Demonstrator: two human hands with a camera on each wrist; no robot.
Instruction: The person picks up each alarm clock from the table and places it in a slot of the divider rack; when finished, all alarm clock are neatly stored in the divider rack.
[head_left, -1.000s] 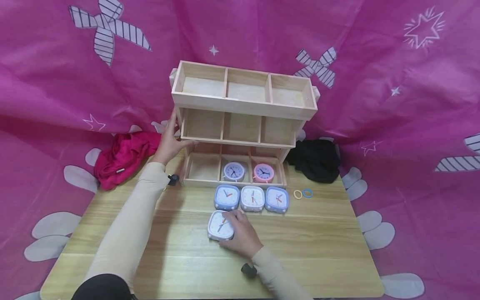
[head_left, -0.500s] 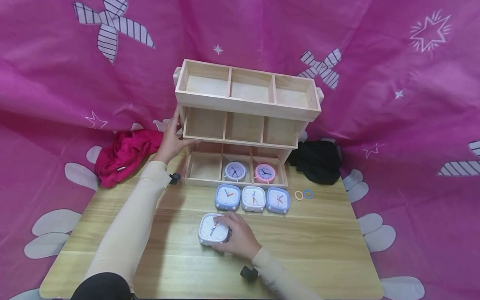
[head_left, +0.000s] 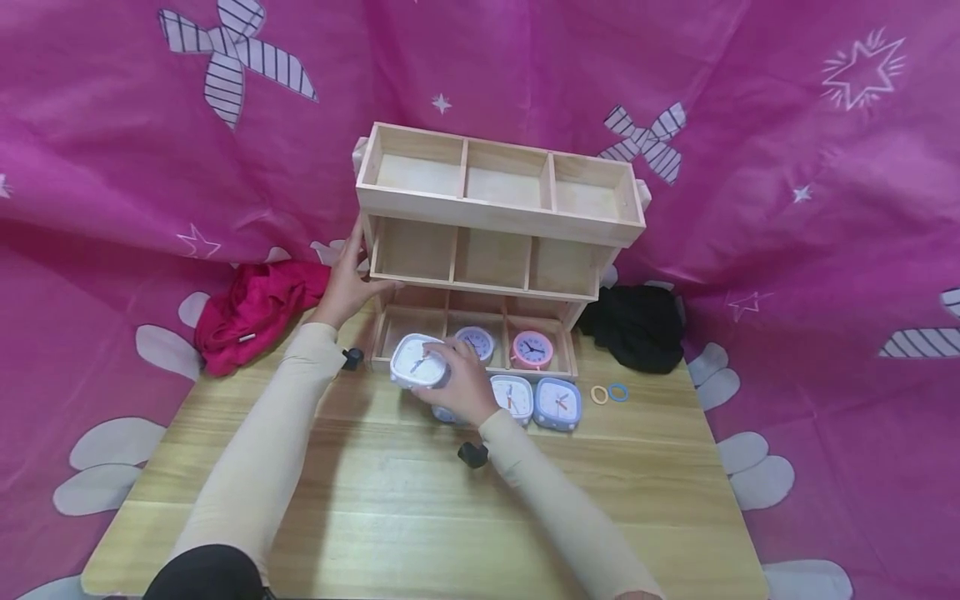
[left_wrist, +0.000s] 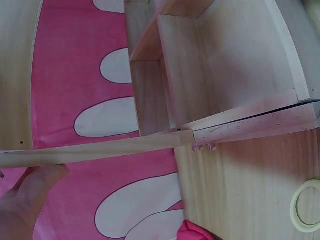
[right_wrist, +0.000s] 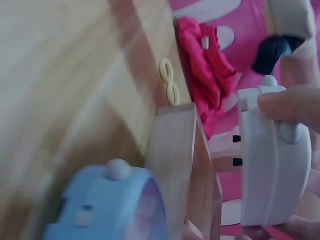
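My right hand (head_left: 467, 387) grips a white square alarm clock (head_left: 412, 360) by its side, raised before the lower left compartment of a wooden three-tier rack (head_left: 495, 212). In the right wrist view, the white clock (right_wrist: 272, 165) shows its edge and rounded feet. My left hand (head_left: 347, 290) rests on the rack's left side, fingers straight up it and thumb at the middle tier's front edge. A round lavender clock (head_left: 480, 340) and a round pink clock (head_left: 532, 350) sit in the bottom tier. In front stand a white clock (head_left: 513, 398), a blue clock (head_left: 557, 404) and another blue clock (head_left: 442, 414), mostly hidden.
Two small rings, one yellow (head_left: 598, 395) and one blue (head_left: 618, 392), lie on the wooden table (head_left: 420, 525) at the right. A red cloth (head_left: 258, 312) is left of the rack and a black cloth (head_left: 633, 327) right. A pink curtain hangs behind.
My right hand has lifted the white clock off the table and carried it forward to the bottom tier, now covering most of the left blue clock. My left hand stays at the rack.
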